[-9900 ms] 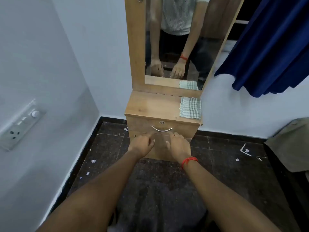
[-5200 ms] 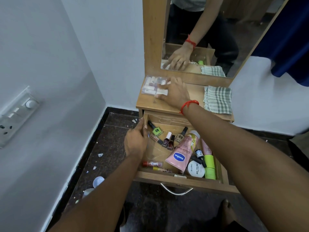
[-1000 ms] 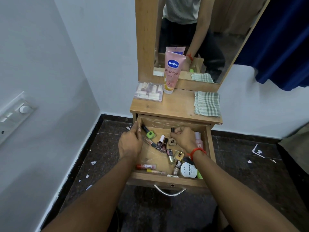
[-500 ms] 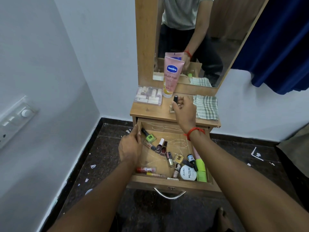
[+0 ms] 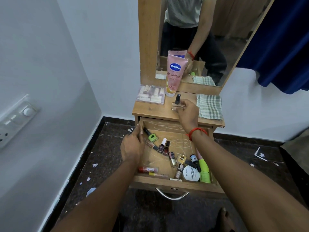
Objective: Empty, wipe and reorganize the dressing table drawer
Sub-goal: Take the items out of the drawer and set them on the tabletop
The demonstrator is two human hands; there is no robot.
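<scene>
**Here: drawer open, one bottle on the tabletop**

The drawer is pulled out below the tabletop. Small polish bottles, a white jar and green tubes lie scattered inside. The left hand grips the drawer's left wall, fingers curled over its rim. The right hand is over the tabletop, fingertips pinching the glass base of an upright black-capped bottle. This bottle stands just in front of the pink lotion tube, between the clear lipstick box and the checked cloth.
</scene>
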